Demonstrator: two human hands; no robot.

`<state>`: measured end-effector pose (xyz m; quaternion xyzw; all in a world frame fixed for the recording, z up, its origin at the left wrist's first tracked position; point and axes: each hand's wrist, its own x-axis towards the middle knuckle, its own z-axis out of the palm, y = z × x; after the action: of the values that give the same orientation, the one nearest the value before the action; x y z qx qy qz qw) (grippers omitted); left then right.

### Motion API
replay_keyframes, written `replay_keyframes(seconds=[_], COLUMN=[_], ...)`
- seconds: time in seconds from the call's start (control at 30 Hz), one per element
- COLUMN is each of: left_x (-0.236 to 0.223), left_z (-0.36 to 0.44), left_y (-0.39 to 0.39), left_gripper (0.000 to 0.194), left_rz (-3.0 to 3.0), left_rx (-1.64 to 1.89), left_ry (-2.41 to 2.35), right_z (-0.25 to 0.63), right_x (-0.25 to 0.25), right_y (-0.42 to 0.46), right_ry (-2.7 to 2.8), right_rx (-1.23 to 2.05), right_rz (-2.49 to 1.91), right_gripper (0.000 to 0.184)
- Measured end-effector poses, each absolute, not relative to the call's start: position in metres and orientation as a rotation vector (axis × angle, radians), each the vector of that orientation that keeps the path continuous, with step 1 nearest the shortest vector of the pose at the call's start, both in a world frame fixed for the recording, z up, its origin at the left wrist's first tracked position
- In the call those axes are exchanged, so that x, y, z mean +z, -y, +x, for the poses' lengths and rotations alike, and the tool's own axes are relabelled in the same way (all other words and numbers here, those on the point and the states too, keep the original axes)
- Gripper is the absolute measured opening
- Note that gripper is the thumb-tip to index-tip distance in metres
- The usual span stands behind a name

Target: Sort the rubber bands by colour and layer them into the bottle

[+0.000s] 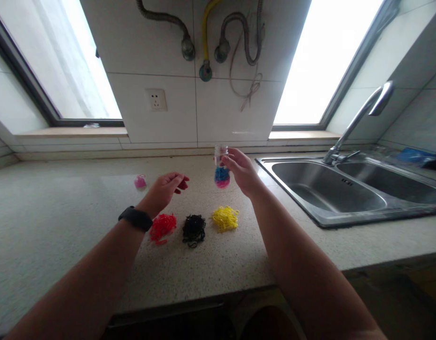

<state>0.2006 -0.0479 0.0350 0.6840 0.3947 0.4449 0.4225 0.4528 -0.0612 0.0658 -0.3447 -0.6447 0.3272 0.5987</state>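
Note:
My right hand (241,171) holds a small clear bottle (221,166) upright above the counter; blue bands lie over pink ones in its bottom. My left hand (167,187), with a black band on the wrist, hovers just left of the bottle, fingers curled and pinched on a few red rubber bands (183,183). Below the hands three small heaps lie in a row on the speckled counter (62,222): red bands (163,226), black bands (194,229) and yellow bands (225,218).
A small pink cap-like object (140,181) sits on the counter at the left. A steel double sink (348,193) with a tap (359,118) is at the right. Tiled wall with a socket (156,100) and hoses behind; windows on both sides.

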Motion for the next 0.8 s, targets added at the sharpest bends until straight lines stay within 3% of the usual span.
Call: replay_keyframes(seconds=[0.47,0.67,0.8], left_x=[0.038,0.041,0.044], left_z=[0.193,0.195,0.199], left_y=[0.044,0.052,0.058], left_gripper=[0.032,0.048,0.042], left_rz=[1.808,2.079,2.202], left_rx=[1.089,0.808,0.779], left_ry=[-0.963,-0.842,-0.832], right_z=[0.44,0.422,0.41], right_x=[0.055,0.044,0.037], right_y=[0.06,0.059,0.06], right_ry=[1.521,1.511,1.516], right_rx=[0.868,0.826,0.819], right_rz=[-0.744,-0.744,-0.753], right_gripper=[0.05,0.054,0.052])
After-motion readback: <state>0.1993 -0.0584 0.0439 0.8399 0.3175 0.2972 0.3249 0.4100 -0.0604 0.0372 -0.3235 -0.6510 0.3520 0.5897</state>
